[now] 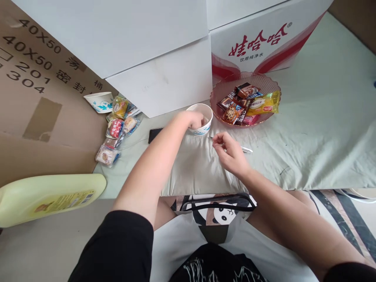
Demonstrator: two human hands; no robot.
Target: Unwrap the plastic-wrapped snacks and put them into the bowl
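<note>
My left hand reaches into a white paper bowl with a blue pattern; its fingers are curled, and their tips are hidden below the rim. To the right of that bowl my right hand hovers low over the cloth, fingers bent together towards the thumb. Whatever they may pinch is too small to make out. A thin silvery-white object shows beside the right hand, partly covered by it. Just behind, a pink ribbed bowl holds several wrapped snacks, among them a yellow packet and brown cookie packets.
A dark phone-like slab lies left of the paper bowl. Farther left are several wrapped snacks and a tilted paper bowl. White boxes stand behind, a brown carton at left, and a pale yellow bottle at the near left.
</note>
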